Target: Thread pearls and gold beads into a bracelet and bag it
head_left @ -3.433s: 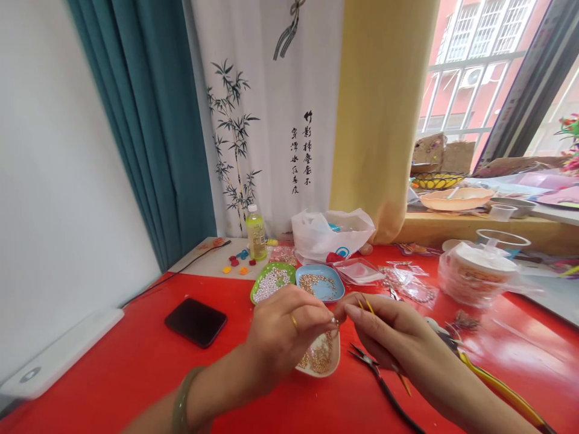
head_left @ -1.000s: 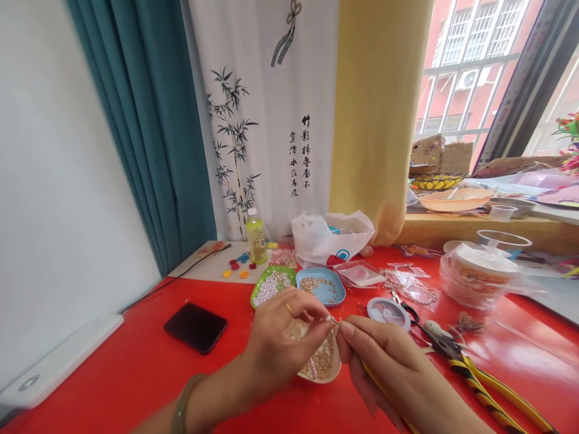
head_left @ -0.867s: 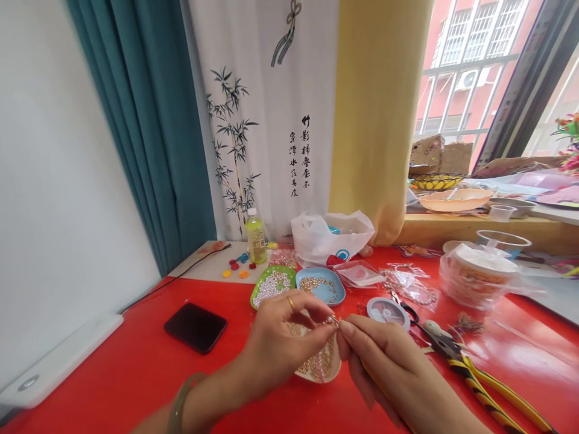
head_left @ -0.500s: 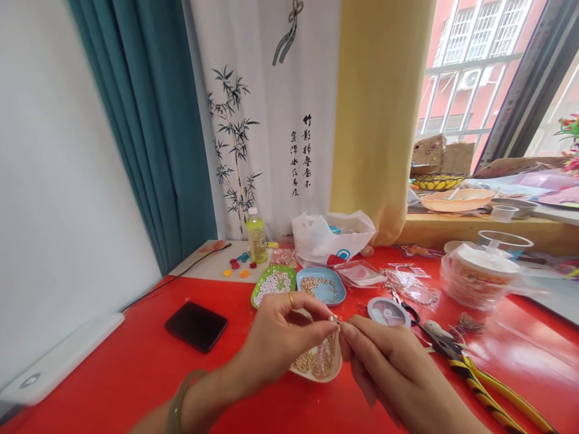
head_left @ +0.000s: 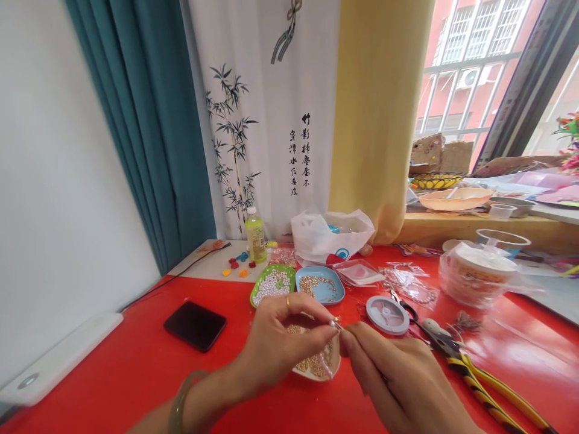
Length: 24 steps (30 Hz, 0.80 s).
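Delicately, the left hand (head_left: 284, 334) pinches a seemingly pearly bead (head_left: 333, 323), the right hand (head_left: 395, 364) a slim metal tool (head_left: 338, 326).

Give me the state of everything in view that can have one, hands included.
Left hand: pinching a small white bead.
Right hand: closed round a thin metal tool, mostly hidden.
Phone: flat, screen dark.
Bottle: upright, capped.
Green tray: white beads inside.
Blue tray: gold beads, partly bare.
Pale tray: more gold beads, pink strand; partly hidden.
Spool: lying flat.
Yellow-and-black pliers: lying down, handles apart.
Plastic bag: top open.
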### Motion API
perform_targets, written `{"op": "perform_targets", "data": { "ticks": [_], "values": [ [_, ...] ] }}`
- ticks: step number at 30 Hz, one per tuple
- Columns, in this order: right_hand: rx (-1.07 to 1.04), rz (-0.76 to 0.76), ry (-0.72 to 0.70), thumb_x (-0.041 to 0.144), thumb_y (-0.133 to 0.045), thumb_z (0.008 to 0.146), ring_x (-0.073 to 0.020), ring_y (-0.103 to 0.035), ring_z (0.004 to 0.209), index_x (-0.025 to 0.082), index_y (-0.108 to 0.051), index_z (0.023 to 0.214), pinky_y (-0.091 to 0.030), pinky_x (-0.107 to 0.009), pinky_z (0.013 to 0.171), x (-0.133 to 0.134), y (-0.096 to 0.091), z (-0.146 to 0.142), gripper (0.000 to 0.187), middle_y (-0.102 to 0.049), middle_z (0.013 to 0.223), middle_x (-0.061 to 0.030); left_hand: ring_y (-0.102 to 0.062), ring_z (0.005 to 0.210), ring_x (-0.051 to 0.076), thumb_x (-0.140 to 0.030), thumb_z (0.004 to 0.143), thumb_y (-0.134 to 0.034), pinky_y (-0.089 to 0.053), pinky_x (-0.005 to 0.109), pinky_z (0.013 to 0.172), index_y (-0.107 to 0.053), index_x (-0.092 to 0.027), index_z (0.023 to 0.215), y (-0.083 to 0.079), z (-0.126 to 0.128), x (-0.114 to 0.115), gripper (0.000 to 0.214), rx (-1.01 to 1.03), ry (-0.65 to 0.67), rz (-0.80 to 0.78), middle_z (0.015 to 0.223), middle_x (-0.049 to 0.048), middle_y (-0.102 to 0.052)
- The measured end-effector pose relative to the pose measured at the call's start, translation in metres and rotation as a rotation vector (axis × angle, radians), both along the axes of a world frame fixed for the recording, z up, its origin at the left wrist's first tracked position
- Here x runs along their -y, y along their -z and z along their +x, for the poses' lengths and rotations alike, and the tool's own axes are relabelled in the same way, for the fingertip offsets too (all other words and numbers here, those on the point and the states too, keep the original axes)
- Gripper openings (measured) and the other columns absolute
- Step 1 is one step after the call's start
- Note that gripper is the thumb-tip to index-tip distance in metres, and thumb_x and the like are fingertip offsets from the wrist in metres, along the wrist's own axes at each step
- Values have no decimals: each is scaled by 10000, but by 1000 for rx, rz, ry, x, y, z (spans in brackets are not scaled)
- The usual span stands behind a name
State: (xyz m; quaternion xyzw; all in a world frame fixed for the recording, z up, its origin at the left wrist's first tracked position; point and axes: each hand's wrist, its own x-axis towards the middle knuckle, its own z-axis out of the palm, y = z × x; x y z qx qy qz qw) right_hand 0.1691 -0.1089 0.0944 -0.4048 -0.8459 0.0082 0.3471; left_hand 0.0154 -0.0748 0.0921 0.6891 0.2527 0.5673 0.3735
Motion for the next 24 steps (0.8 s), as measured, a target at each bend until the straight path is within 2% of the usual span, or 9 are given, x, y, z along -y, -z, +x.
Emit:
{"op": "perform_targets", "data": {
  "ticks": [5, 8, 12, 14, 19, 22, 24],
  "values": [
    [168, 160, 53, 145, -332, 860, -105, -425, 356, 193, -420, 666, -242, -258, 396, -3, 5, 4, 219, -478, 446, 16, -607, 604, 135, -127, 650, -639, -529, 225, 541, -631, -131, 679, 2, 2, -1, 30, 15, -3, -7, 652, 49, -646],
    [181, 159, 74, 179, -321, 869, -115, -450, 357, 193, -431, 651, -236, -260, 383, -5, 3, 4, 244, -502, 445, 7, -595, 594, 122, -144, 644, -653, -511, 202, 526, -631, -131, 675, 2, 2, -2, 40, 29, 7, -35, 651, 40, -639],
    [45, -78, 34, 251, -272, 896, -109, -484, 402, 202, -440, 652, -286, -230, 385, -3, -9, 3, 301, -540, 492, 14, -576, 605, 105, -181, 667, -651, -486, 190, 541, -635, -146, 686, -1, -1, -6, 43, 6, -45, -129, 671, 21, -630],
    [6, -178, 31, 271, -268, 898, -104, -479, 414, 203, -451, 649, -313, -220, 397, -2, -15, 3, 316, -533, 496, 22, -572, 621, 104, -184, 670, -652, -476, 189, 551, -637, -152, 686, -2, -4, -8, 39, 3, -79, -116, 681, 16, -629],
    [-215, -256, 121, 367, -396, 843, -87, -419, 408, 203, -490, 642, -333, -198, 383, -10, -21, 8, 276, -451, 489, 41, -580, 650, 117, -146, 677, -647, -473, 213, 582, -660, -152, 728, -4, -8, -9, 54, -85, -124, 134, 699, 31, -638],
    [-373, -445, 106, 352, -421, 824, -61, -342, 314, 210, -553, 806, -286, -167, 297, -16, -19, 9, 195, -354, 438, 79, -587, 667, 116, -121, 692, -630, -482, 220, 611, -667, -150, 766, -4, -8, -9, 88, -136, -149, 263, 716, 37, -634],
    [-431, -569, 58, 341, -417, 821, -50, -320, 283, 215, -555, 926, -249, -148, 260, -17, -18, 8, 215, -337, 426, 91, -585, 665, 109, -109, 698, -622, -484, 214, 609, -665, -149, 783, -3, -7, -8, 104, -160, -156, 333, 721, 35, -623]
  ]
}}
